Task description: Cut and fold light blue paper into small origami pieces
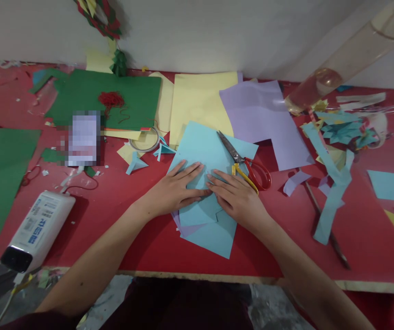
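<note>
Both hands rest on light blue paper (197, 215) in the middle of the red table. My left hand (171, 190) lies flat, its fingers stretched out over the sheet. From the other side, my right hand (240, 197) presses down with extended fingers, the fingertips of the two hands nearly meeting. Whether a small piece lies under the fingers is hidden. Just beyond my right hand, scissors (238, 158) with red and yellow handles lie on the blue sheet. A corner of purple paper (186, 229) peeks out beneath the blue paper.
Yellow paper (200, 101), purple paper (262, 114) and green sheets (138, 96) lie along the wall. At left are a phone (83, 137) and a white power bank (39, 229). Blue strips (334, 197), a thin stick (320, 215) and a clear tube (341, 68) stand or lie right.
</note>
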Available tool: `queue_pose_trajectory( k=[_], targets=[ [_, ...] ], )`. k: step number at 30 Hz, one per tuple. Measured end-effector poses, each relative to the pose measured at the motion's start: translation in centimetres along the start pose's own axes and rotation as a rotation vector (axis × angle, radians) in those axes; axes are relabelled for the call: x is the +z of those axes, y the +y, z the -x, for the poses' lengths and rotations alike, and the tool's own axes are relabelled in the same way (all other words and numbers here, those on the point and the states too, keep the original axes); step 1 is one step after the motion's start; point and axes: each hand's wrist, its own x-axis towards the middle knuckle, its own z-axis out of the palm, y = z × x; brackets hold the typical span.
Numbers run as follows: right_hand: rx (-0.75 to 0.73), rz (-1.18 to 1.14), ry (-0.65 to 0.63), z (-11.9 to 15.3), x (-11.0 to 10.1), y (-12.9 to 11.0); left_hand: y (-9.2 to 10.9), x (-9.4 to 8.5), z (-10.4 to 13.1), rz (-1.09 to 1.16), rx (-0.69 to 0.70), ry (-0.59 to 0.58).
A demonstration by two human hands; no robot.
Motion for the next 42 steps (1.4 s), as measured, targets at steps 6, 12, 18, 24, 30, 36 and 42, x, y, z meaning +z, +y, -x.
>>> queue_pose_trajectory(
  k=[6, 12, 18, 24, 30, 36, 42],
  targets=[
    [-0.012, 0.010, 0.002, 0.1, 0.1, 0.1, 0.2, 0.2, -0.1, -0.025, -0.001, 0.017],
    [-0.007, 0.020, 0.023, 0.0, 0.2, 0.0, 0.8, 0.6, -0.6, -0.098, 0.023, 0.006],
    [-0.009, 0.015, 0.023, 0.0, 0.2, 0.0, 1.1, 0.5, -0.7, -0.102, -0.005, -0.001],
    [-0.005, 0.025, 0.008, 0.0, 0.2, -0.1, 1.4, 0.4, -0.4, -0.081, -0.060, 0.059],
    [-0.012, 0.033, 0.019, 0.1, 0.3, 0.0, 1.1, 0.5, -0.3, -0.069, -0.039, 0.039],
    [-0.009, 0.028, 0.034, 0.0, 0.3, -0.1, 1.1, 0.6, -0.4, -0.111, -0.002, 0.010],
    [0.005, 0.004, 0.033, 0.1, 0.4, 0.0, 1.0, 0.5, -0.4, -0.095, -0.020, -0.022]
  ],
)
